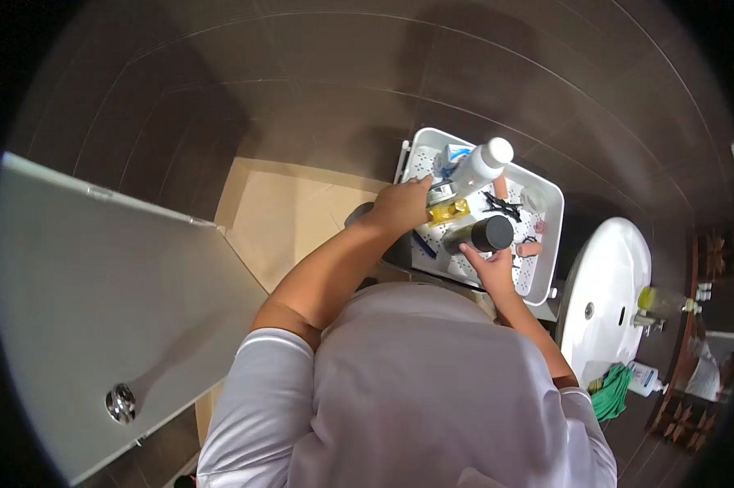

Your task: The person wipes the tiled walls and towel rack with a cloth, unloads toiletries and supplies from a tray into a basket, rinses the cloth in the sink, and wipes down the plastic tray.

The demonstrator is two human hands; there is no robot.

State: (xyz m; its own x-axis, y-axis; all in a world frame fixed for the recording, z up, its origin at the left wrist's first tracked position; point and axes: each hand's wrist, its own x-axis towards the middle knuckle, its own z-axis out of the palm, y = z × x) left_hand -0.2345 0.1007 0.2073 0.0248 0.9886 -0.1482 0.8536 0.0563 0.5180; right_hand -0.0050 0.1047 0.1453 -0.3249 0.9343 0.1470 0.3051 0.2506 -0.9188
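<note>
My right hand [493,268] is closed around the lower side of a dark bottle with a black cap [492,233], tilted over the front of a white plastic basket [549,244]. My left hand [403,205] reaches over the basket's left side, its fingers curled beside a small bottle of yellow liquid [450,211]; what they grip is hidden. A tall white bottle [482,167] stands just past those fingers, near a blue-and-white package [455,157]. Black hair clips or ties [503,206] and pinkish rollers [529,250] lie on the perforated basket floor.
A white sink [611,285] with a tap [648,322] is at the right, with a green cloth [612,394] and a white pump bottle [645,379] beside it. A pale door [115,301] with a round knob [120,403] stands at the left. Brown tiled wall [334,81] rises behind the basket.
</note>
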